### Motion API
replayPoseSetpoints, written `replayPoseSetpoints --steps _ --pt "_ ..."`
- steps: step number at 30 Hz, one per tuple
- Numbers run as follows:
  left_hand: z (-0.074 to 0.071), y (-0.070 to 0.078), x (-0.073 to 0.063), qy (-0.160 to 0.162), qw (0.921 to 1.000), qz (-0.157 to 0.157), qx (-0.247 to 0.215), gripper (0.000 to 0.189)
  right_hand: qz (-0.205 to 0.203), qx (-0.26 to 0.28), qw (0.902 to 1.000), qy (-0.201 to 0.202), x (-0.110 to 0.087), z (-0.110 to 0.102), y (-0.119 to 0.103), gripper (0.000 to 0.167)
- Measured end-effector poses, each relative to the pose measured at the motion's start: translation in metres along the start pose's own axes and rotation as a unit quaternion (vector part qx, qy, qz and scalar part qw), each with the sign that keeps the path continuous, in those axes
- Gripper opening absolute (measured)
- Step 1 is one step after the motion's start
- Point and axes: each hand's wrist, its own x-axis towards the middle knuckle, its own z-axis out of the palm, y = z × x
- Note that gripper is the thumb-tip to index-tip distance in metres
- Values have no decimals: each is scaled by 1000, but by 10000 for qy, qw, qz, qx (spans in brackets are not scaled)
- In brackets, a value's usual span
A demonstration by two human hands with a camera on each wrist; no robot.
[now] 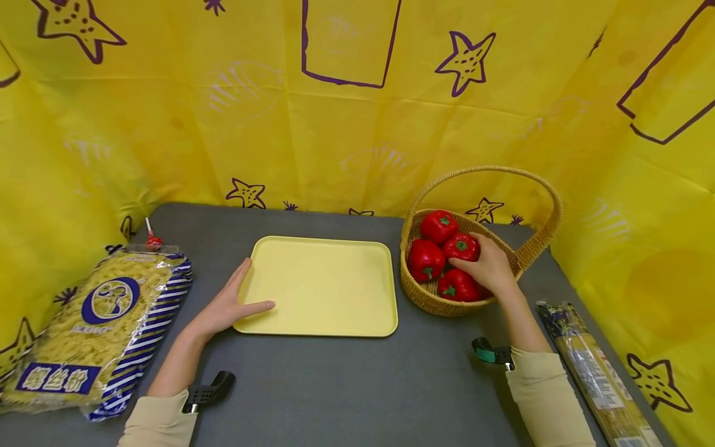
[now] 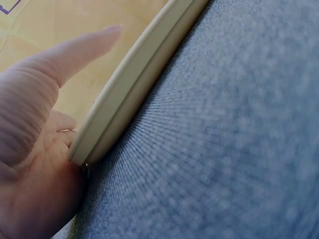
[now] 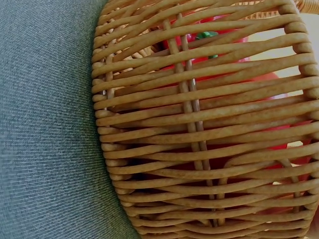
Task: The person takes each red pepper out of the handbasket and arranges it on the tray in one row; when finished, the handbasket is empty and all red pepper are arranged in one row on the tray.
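Note:
A pale yellow rectangular tray (image 1: 321, 288) lies flat in the middle of the table. My left hand (image 1: 226, 304) rests at the tray's left edge, fingers straight along its outside and thumb stretched over the near corner. The left wrist view shows the palm against the tray's rim (image 2: 119, 94). On the right stands a wicker basket (image 1: 430, 301) with a tall handle, holding several red bell peppers (image 1: 426, 259). Reaching into it, my right hand (image 1: 491, 267) grips one red bell pepper (image 1: 461, 246) between thumb and fingers. Basket weave hides that hand's fingers in the right wrist view.
A large bag of pasta (image 1: 106, 323) lies at the left, with a red-wrapped lollipop (image 1: 152, 241) at its far end. Along the right edge lies a long clear packet of noodles (image 1: 598, 372). Yellow patterned cloth (image 1: 335, 143) hangs around the grey table (image 1: 335, 391).

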Motion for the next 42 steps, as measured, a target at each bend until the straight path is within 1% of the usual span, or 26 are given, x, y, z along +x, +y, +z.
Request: replayPoseSetpoints --steps 5,9,18,27,32,42 --pt "1 -1 1 20 9998 137 -130 106 8 -25 9998 209 -3 0 3 77" --pt "1 -1 2 -1 9998 182 -101 102 17 1 9992 399 -6 -1 5 77" --pt "0 -1 3 -11 10000 88 -32 99 -151 135 9962 853 -13 -5 2 78" --pt "-1 -1 2 23 10000 52 -70 98 -138 331 9932 1103 -21 -8 -12 81" --pt "-2 -1 1 33 10000 59 -66 97 -226 355 9923 1167 -26 -11 -23 81" --pt "0 -1 1 51 10000 73 -40 97 -471 587 9921 1000 -41 -15 -48 79"
